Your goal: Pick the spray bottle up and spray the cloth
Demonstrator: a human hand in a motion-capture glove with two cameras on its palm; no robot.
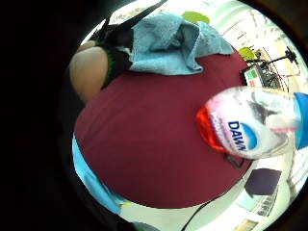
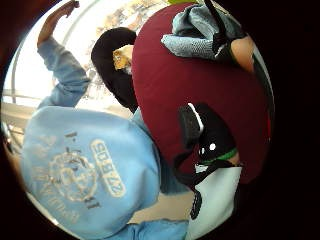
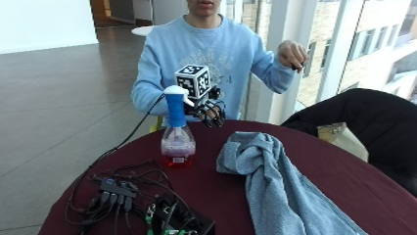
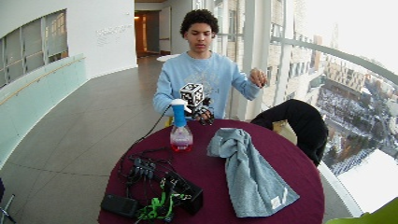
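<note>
Blue "DAWN" label on spray bottle (image 1: pixel 250 126)

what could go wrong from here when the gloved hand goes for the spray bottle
The spray bottle is tall and narrow, and the gloved right hand hovers beside its blue head without holding it; a sideways bump there might tip it.
If it falls toward the near edge, its pink liquid could reach the cables and black box.
The cloth lies bunched off to one side, so a poorly aimed spray may wet the tablecloth.
</note>
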